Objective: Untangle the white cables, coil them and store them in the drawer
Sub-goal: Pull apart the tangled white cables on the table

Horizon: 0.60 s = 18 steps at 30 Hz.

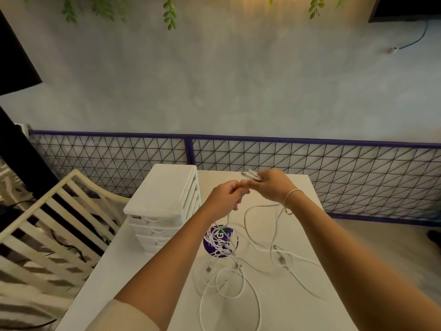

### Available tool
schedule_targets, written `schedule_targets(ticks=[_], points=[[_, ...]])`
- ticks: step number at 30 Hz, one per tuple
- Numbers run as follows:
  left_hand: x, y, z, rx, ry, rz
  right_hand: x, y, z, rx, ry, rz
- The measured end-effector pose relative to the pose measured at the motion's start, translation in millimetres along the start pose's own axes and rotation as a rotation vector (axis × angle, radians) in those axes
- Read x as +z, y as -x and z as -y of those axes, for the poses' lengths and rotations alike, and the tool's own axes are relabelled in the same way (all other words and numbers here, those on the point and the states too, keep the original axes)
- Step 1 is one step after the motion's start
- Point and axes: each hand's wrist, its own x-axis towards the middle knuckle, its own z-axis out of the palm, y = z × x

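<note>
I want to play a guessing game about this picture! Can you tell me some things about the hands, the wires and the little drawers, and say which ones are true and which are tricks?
1. The right hand holds white cable ends up above the white table. True.
2. The white plastic drawer tower stands to the right of the hands. False: it stands to their left.
3. Loose white cables lie tangled on the table. True.
4. The round purple sticker has nothing on it. False: white cable crosses it.
5. The left hand lies flat on the table. False: it is raised, with its fingers curled on a cable.
</note>
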Motion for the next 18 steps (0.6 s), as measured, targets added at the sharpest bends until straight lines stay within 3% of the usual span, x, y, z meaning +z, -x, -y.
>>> schedule_targets(ticks=[8, 18], points=[[-4.2, 18.4, 57.5, -0.211, -0.199, 0.126, -1.8, -1.0, 4.2, 0.027, -0.143, -0.29], [-32.2, 32.0, 112.2, -0.425, -0.269, 0.063, -7.3, -9.4, -0.7, 0.101, -0.261, -0.462]])
